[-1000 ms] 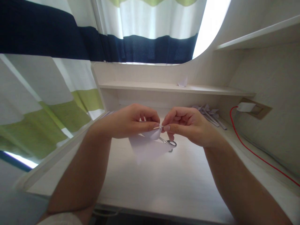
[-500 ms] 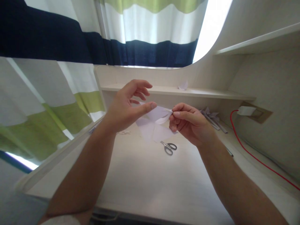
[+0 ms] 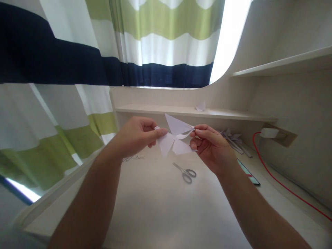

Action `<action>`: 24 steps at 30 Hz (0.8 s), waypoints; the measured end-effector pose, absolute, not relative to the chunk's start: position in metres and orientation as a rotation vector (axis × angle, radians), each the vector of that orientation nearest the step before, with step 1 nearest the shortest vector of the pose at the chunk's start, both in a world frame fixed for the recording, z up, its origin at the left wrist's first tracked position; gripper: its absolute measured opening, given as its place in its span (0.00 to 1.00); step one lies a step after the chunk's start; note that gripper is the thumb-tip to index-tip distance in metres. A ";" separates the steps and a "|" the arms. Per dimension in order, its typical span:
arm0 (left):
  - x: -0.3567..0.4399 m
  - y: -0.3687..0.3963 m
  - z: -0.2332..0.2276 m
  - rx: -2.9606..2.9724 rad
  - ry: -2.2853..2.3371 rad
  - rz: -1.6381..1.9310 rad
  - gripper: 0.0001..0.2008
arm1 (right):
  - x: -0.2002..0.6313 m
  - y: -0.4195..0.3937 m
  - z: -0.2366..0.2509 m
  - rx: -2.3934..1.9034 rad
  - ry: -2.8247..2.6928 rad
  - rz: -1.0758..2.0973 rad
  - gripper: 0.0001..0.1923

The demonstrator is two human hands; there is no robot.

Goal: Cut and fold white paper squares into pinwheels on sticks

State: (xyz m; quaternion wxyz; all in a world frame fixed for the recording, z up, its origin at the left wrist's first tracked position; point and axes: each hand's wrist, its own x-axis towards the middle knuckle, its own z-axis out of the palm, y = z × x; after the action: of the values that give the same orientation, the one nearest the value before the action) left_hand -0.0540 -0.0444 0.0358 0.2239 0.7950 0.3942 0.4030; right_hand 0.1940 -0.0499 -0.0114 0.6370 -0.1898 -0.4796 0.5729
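A piece of white paper (image 3: 178, 128), cut into pointed flaps that meet at a middle, is held up between my two hands above the desk. My left hand (image 3: 141, 135) pinches its left flap between thumb and fingers. At the right, my right hand (image 3: 211, 143) grips gathered tips of the paper with thumb and forefinger; one curved strip bends towards these fingers. Another flap points up, and lower flaps spread beneath. Below the paper, scissors (image 3: 185, 172) with grey handles lie on the desk, touched by neither hand.
A folded white paper piece (image 3: 201, 105) stands on the back shelf (image 3: 160, 110). Paper pieces and rods (image 3: 234, 140) lie at the back right, near a phone (image 3: 248, 173). A red cable (image 3: 275, 173) runs from a white plug (image 3: 269, 132). Small scraps (image 3: 135, 157) lie left on the desk (image 3: 166, 207).
My left hand was open beside the paper and has closed on its left flap. The flaps now stand spread apart. The view has tilted up, showing more of the phone and scissors.
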 end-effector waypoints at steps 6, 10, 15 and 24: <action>-0.042 -0.047 0.033 2.107 1.039 1.410 0.09 | 0.192 -0.055 -0.012 -0.434 -1.127 1.248 0.04; -0.038 -0.044 0.029 2.144 0.993 1.499 0.10 | 0.188 -0.061 -0.011 -0.475 -1.221 1.160 0.03; -0.039 -0.045 0.026 2.321 0.859 1.312 0.11 | 0.188 -0.065 -0.010 -0.506 -1.260 1.100 0.04; -0.035 -0.055 0.026 2.455 0.799 1.217 0.09 | 0.181 -0.076 -0.013 -0.583 -1.455 0.760 0.03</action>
State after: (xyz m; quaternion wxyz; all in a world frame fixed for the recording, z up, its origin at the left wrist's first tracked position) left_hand -0.0352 -0.0551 0.0259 0.1432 0.8512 0.2770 0.4221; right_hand 0.1814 -0.0758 -0.0133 0.6439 -0.2559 -0.6391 0.3339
